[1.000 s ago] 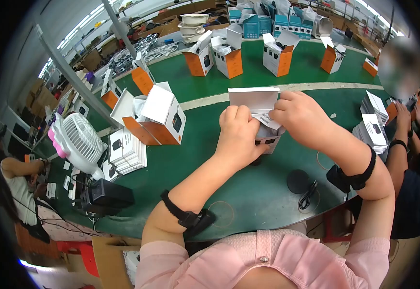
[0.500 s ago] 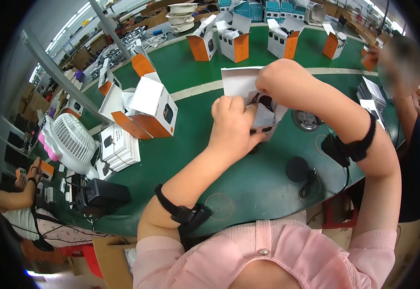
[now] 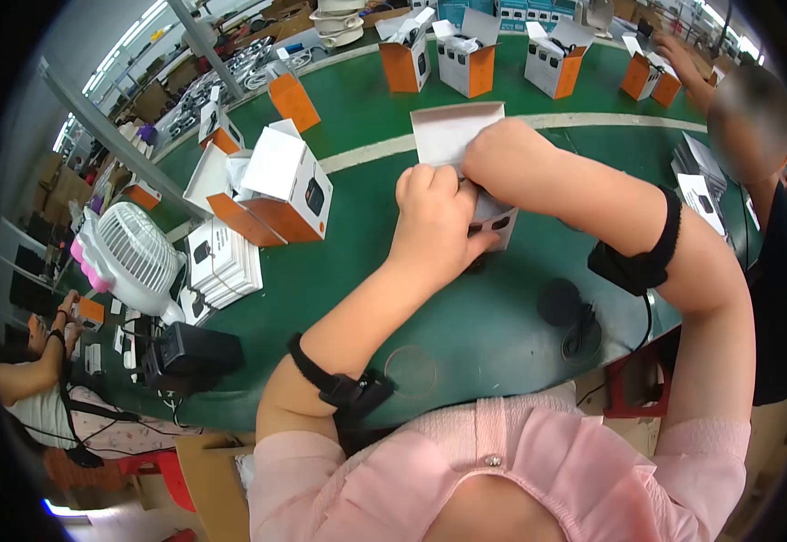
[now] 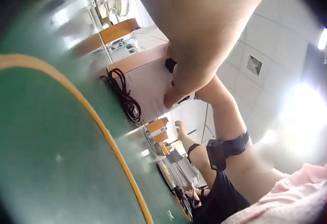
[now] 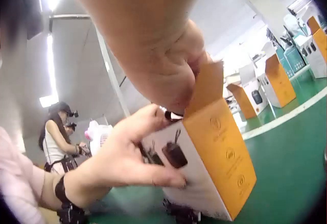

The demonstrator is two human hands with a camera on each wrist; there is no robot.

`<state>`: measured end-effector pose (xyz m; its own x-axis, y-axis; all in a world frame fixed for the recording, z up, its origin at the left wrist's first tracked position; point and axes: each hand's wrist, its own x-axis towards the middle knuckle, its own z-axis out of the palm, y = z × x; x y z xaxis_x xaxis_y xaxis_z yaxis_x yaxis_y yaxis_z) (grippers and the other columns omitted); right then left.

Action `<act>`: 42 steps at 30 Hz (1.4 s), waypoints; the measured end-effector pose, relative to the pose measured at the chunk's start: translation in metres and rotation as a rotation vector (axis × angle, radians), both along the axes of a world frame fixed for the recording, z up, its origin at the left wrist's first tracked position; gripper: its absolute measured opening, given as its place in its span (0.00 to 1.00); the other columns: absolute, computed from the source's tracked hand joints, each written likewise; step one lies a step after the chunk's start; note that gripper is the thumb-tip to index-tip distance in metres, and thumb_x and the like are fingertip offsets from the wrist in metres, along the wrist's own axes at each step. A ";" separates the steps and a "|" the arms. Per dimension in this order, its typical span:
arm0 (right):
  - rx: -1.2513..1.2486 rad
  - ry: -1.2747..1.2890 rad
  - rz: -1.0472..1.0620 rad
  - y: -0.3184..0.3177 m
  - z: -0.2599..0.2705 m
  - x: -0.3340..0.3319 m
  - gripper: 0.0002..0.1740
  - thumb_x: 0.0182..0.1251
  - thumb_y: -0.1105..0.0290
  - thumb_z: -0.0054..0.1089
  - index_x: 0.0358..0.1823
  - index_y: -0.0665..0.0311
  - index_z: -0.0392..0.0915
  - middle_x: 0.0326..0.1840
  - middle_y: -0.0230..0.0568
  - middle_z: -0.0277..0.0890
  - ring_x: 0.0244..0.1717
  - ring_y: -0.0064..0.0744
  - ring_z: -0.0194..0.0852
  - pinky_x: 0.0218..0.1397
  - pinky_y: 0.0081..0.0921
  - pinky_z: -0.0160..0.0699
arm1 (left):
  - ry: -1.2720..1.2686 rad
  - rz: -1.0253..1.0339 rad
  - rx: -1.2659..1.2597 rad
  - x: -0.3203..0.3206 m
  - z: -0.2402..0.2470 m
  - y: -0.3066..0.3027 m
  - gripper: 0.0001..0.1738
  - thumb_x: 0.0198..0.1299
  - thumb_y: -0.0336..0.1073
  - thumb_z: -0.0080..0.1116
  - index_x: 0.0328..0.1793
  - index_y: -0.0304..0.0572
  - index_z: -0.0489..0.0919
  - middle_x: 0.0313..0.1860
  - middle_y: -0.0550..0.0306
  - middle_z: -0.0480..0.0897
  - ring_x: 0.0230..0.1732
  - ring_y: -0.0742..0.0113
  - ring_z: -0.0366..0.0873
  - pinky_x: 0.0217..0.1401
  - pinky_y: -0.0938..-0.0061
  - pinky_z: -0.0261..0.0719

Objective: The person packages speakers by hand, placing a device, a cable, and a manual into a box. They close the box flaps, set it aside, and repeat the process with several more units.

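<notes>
A small white-and-orange carton (image 3: pixel 499 230) stands upright on the green table, its white lid flap (image 3: pixel 452 131) raised at the back. My left hand (image 3: pixel 431 221) grips its side, thumb across the printed front, as the right wrist view also shows. My right hand (image 3: pixel 506 163) reaches down into the open top from above. Its fingertips are hidden inside the carton, and I cannot tell what they hold. A bit of black shows at the rim, under the right hand. A coiled black cable (image 4: pixel 124 96) lies beside the carton's base in the left wrist view.
To the left are a larger open carton (image 3: pixel 301 199), banded white booklets (image 3: pixel 226 271), a fan (image 3: pixel 131 257) and a black device (image 3: pixel 196 357). A black disc (image 3: pixel 558 303) lies front right. Several open cartons line the back; a person (image 3: pixel 777 235) sits at right.
My right hand let go of a white printed paper at the carton's mouth and moved down into the opening. My left hand kept its grip. The neighbour at right reached toward the back row.
</notes>
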<state>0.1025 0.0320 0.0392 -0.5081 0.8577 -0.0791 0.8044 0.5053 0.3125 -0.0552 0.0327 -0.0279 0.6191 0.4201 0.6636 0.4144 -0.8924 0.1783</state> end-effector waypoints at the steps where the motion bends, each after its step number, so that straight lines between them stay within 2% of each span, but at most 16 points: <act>1: 0.049 -0.031 0.033 0.001 0.003 -0.002 0.04 0.46 0.71 0.62 0.24 0.60 0.83 0.26 0.44 0.80 0.30 0.42 0.81 0.33 0.35 0.79 | 0.015 -0.016 0.015 -0.001 0.003 0.002 0.31 0.27 0.40 0.77 0.42 0.38 0.80 0.34 0.52 0.70 0.40 0.52 0.66 0.48 0.60 0.63; 5: 0.171 0.057 0.085 -0.014 -0.002 0.014 0.05 0.45 0.72 0.63 0.27 0.60 0.83 0.35 0.44 0.78 0.38 0.40 0.80 0.37 0.34 0.79 | -0.027 -0.039 0.049 -0.004 0.001 -0.003 0.32 0.33 0.37 0.73 0.49 0.38 0.77 0.33 0.52 0.71 0.39 0.51 0.67 0.48 0.59 0.64; 6: 0.113 0.072 -0.007 -0.014 -0.008 0.011 0.07 0.45 0.73 0.63 0.29 0.61 0.83 0.39 0.43 0.76 0.42 0.41 0.78 0.41 0.35 0.78 | -0.035 -0.044 0.031 -0.004 0.002 0.000 0.31 0.34 0.36 0.72 0.50 0.37 0.77 0.33 0.52 0.71 0.38 0.52 0.67 0.47 0.60 0.64; 7: 0.115 0.208 0.017 -0.011 -0.009 0.016 0.05 0.47 0.74 0.62 0.28 0.62 0.82 0.38 0.43 0.76 0.41 0.43 0.77 0.42 0.37 0.78 | -0.036 -0.055 0.011 -0.006 0.003 0.003 0.30 0.36 0.36 0.71 0.50 0.37 0.77 0.32 0.52 0.71 0.37 0.52 0.67 0.47 0.60 0.65; 9: 0.543 0.526 0.065 -0.032 0.002 0.014 0.06 0.47 0.74 0.61 0.30 0.63 0.80 0.37 0.44 0.76 0.39 0.44 0.78 0.40 0.36 0.78 | -0.069 -0.117 -0.018 -0.018 0.006 0.010 0.28 0.39 0.33 0.69 0.51 0.36 0.77 0.36 0.52 0.73 0.40 0.52 0.69 0.49 0.63 0.67; 11: 0.515 0.453 0.042 -0.083 0.003 0.004 0.10 0.47 0.74 0.60 0.34 0.63 0.78 0.36 0.46 0.76 0.38 0.42 0.78 0.39 0.36 0.77 | -0.372 -0.125 -0.052 -0.033 0.008 0.012 0.23 0.45 0.29 0.66 0.51 0.36 0.77 0.42 0.52 0.75 0.48 0.57 0.72 0.53 0.68 0.69; 13: -0.005 0.528 0.089 -0.097 -0.028 -0.016 0.11 0.50 0.73 0.57 0.37 0.65 0.77 0.33 0.46 0.75 0.36 0.41 0.78 0.38 0.35 0.76 | -0.568 0.097 -0.485 -0.038 0.000 0.021 0.17 0.59 0.31 0.59 0.55 0.36 0.74 0.48 0.55 0.75 0.51 0.67 0.73 0.55 0.74 0.70; 17: 0.173 0.198 0.074 -0.077 -0.100 -0.029 0.10 0.54 0.73 0.52 0.35 0.70 0.76 0.34 0.43 0.73 0.37 0.39 0.77 0.41 0.31 0.76 | -0.790 0.090 -1.316 -0.040 0.016 0.038 0.25 0.62 0.45 0.58 0.58 0.36 0.71 0.46 0.56 0.76 0.47 0.69 0.74 0.47 0.74 0.73; 19: 0.057 0.260 0.015 -0.078 -0.093 -0.028 0.09 0.55 0.73 0.53 0.36 0.69 0.76 0.36 0.44 0.72 0.38 0.42 0.77 0.43 0.32 0.76 | -0.775 0.096 -1.337 -0.054 0.022 0.038 0.25 0.62 0.47 0.57 0.58 0.38 0.71 0.46 0.58 0.75 0.43 0.70 0.74 0.42 0.75 0.73; 21: -0.045 0.568 0.024 -0.075 -0.089 -0.020 0.08 0.56 0.74 0.55 0.37 0.67 0.76 0.34 0.45 0.73 0.37 0.47 0.76 0.42 0.36 0.76 | -0.641 0.043 -1.465 -0.064 0.016 0.042 0.24 0.61 0.45 0.58 0.58 0.38 0.71 0.43 0.59 0.75 0.40 0.72 0.74 0.39 0.75 0.74; 24: -0.198 0.525 -0.085 -0.082 -0.065 -0.015 0.07 0.55 0.73 0.58 0.36 0.65 0.77 0.33 0.47 0.74 0.36 0.51 0.76 0.42 0.40 0.76 | -0.611 -0.016 -1.491 -0.069 0.013 0.039 0.22 0.61 0.41 0.59 0.58 0.38 0.72 0.42 0.61 0.76 0.35 0.74 0.74 0.35 0.80 0.74; 27: -0.045 0.719 0.055 -0.090 -0.018 -0.010 0.06 0.54 0.73 0.60 0.33 0.66 0.77 0.31 0.50 0.75 0.34 0.50 0.77 0.40 0.42 0.76 | -0.614 -0.012 -1.477 -0.068 0.014 0.032 0.18 0.63 0.39 0.57 0.55 0.39 0.73 0.36 0.65 0.76 0.30 0.78 0.72 0.35 0.82 0.73; 31: 0.058 0.890 -0.291 -0.066 0.042 -0.014 0.07 0.53 0.75 0.59 0.34 0.68 0.79 0.31 0.51 0.78 0.37 0.51 0.77 0.42 0.41 0.75 | -0.629 -0.053 -1.493 -0.062 0.010 0.027 0.19 0.62 0.37 0.57 0.58 0.39 0.73 0.32 0.66 0.74 0.27 0.81 0.69 0.31 0.83 0.71; 37: 0.119 0.444 -0.042 -0.013 0.003 -0.011 0.06 0.51 0.75 0.59 0.32 0.66 0.80 0.32 0.43 0.76 0.38 0.41 0.77 0.42 0.35 0.75 | -0.762 -0.065 -1.469 -0.053 0.011 0.019 0.22 0.59 0.34 0.57 0.60 0.35 0.71 0.32 0.64 0.75 0.25 0.81 0.68 0.28 0.85 0.70; 39: 0.243 0.140 0.252 -0.012 0.009 -0.010 0.05 0.47 0.73 0.62 0.28 0.61 0.80 0.35 0.39 0.73 0.42 0.39 0.76 0.43 0.31 0.78 | -0.701 -0.089 -1.389 -0.053 0.015 0.017 0.22 0.59 0.30 0.56 0.60 0.33 0.70 0.32 0.64 0.75 0.25 0.81 0.67 0.26 0.85 0.68; 42: 0.329 0.217 0.366 0.002 0.005 0.006 0.03 0.46 0.73 0.60 0.24 0.60 0.77 0.34 0.36 0.72 0.43 0.36 0.75 0.44 0.31 0.78 | -0.597 -0.123 -1.314 -0.054 0.019 0.021 0.23 0.60 0.29 0.54 0.63 0.33 0.69 0.27 0.68 0.71 0.24 0.82 0.65 0.27 0.85 0.66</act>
